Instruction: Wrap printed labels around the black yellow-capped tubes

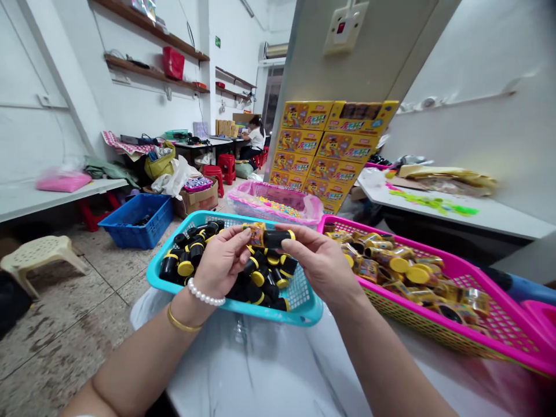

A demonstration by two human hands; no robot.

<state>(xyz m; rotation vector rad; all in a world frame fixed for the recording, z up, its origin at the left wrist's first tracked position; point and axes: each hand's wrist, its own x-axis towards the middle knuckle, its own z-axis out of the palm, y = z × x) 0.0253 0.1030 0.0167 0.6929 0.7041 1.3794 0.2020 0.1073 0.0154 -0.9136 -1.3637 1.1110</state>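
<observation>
My left hand (228, 255) pinches a small yellow printed sleeve (255, 234) between thumb and fingers. In my right hand (319, 260) is a black cylinder with a yellow rim (278, 238), gripped at its right end. The two pieces are held end to end, lined up sideways; whether one is partly inside the other I cannot tell. Both hands are above a turquoise basket (260, 314) with many black cylinders with yellow ends (257, 278). To the right, a pink basket (490, 278) holds yellow printed pieces (399, 264), some with round yellow ends.
Behind the baskets stands a pink-lined tub (243, 197) of small colourful pieces. Yellow printed boxes (339, 147) are stacked against a pillar. A blue crate (139, 223) and a cream stool (43, 255) are on the floor at left. A person (256, 139) sits far back.
</observation>
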